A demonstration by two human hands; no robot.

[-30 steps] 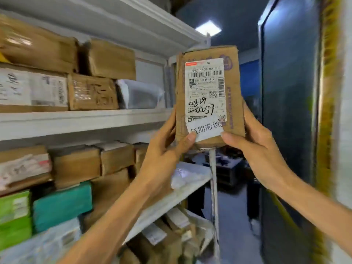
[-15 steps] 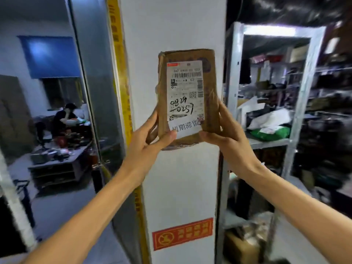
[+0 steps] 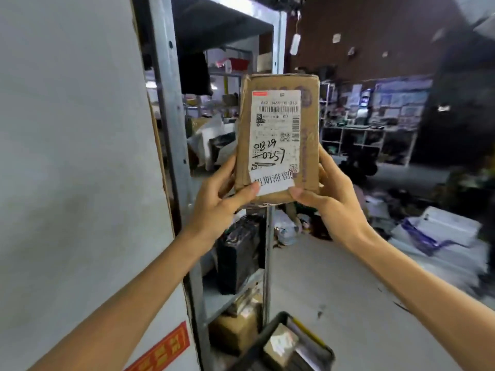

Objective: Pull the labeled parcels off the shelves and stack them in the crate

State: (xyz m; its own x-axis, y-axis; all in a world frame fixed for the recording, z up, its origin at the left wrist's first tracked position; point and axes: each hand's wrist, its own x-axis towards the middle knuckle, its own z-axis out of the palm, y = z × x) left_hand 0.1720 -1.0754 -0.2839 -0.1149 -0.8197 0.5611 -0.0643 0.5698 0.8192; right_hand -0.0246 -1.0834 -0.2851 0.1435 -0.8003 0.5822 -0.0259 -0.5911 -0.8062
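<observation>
Now: parcel held high in both hands, crate low in view

Broadly, from my remote seat, a white wall (image 3: 75, 156) fills the left of the head view, with a red sign (image 3: 160, 349) near its foot. Just beside it stands a grey metal rack (image 3: 171, 129); a black box (image 3: 238, 253) sits on a middle shelf and a brown carton (image 3: 235, 328) on the one below. Right of the rack is pale floor (image 3: 334, 290), with blurred clutter beyond. At the bottom edge I see the dark crate (image 3: 258, 340), with a small box (image 3: 281, 344) lying in it. The parcel (image 3: 310, 129), a flat brown cardboard packet, is upright in the air at centre, well above the crate. My left hand (image 3: 217, 207) grasps its lower left corner and my right hand (image 3: 332, 202) its lower right, thumbs on the front, fingers behind. Its white label (image 3: 276, 129) faces me, with barcodes and handwritten digits. The left thumb tip touches the label's bottom strip
</observation>
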